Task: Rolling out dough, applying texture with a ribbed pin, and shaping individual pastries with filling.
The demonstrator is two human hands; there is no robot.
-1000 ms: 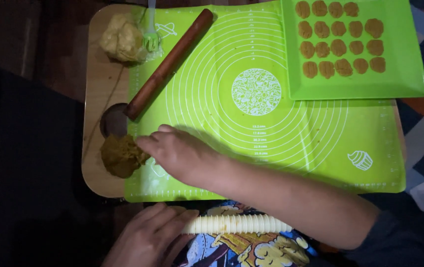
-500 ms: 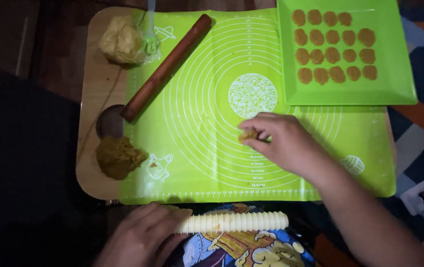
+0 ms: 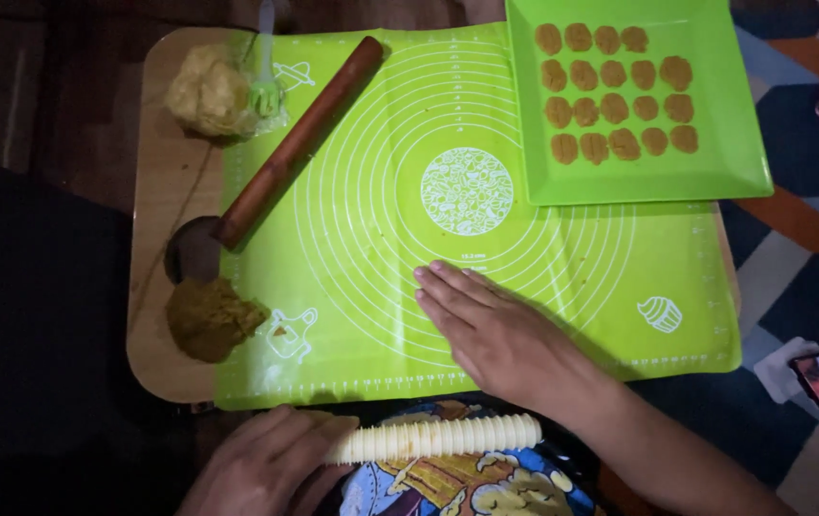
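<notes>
Right hand (image 3: 491,330) has flattened, fingers released, on the mat (image 3: 352,287); left hand (image 3: 271,463) grasps ridged roller (image 3: 438,439).

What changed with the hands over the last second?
The right hand went from the brown dough lump at the mat's left edge, across the green silicone mat to its middle, and now lies flat, palm down, fingers together. Half a second ago its fingertips pinched something small there. The left hand kept its grip on the ridged cream roller. Rolling pin and green tray stayed put.
</notes>
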